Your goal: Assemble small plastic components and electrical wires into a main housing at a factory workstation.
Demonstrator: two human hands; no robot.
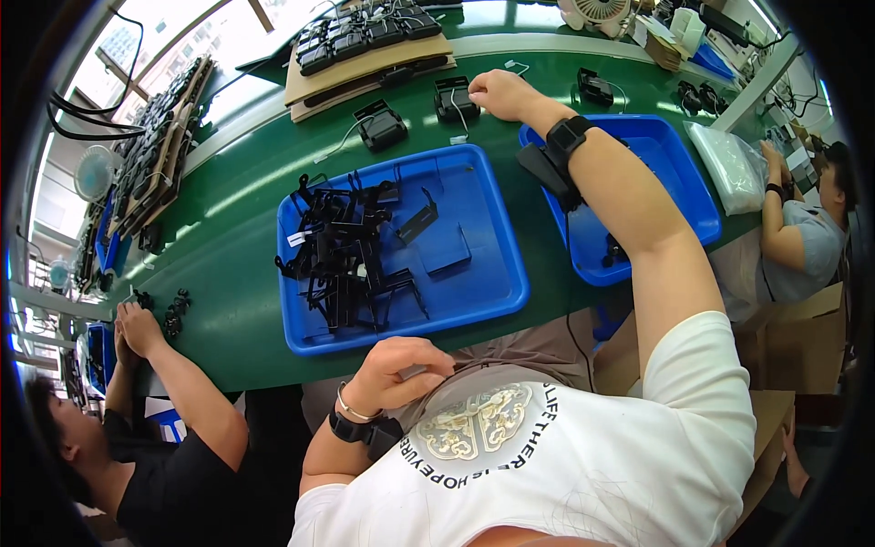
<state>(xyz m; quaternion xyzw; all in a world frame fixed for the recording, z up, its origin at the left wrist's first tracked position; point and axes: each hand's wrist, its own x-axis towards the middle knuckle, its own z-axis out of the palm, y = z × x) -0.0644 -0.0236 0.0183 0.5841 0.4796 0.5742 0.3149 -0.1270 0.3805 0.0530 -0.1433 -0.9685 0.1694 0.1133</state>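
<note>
Fingers of the right hand (499,95) are curled at a black box (447,102) beyond the larger blue tray (490,260); whether it is gripped cannot be told. Those of the left hand (394,376) are loosely bent, with nothing seen held, on the near side of the tray. Black brackets (344,244) are heaped in the tray's left half (a small white label (296,239) among them cannot be read). Dark lettering (551,417) is printed on the white shirt (629,438), nearer than the tray.
</note>
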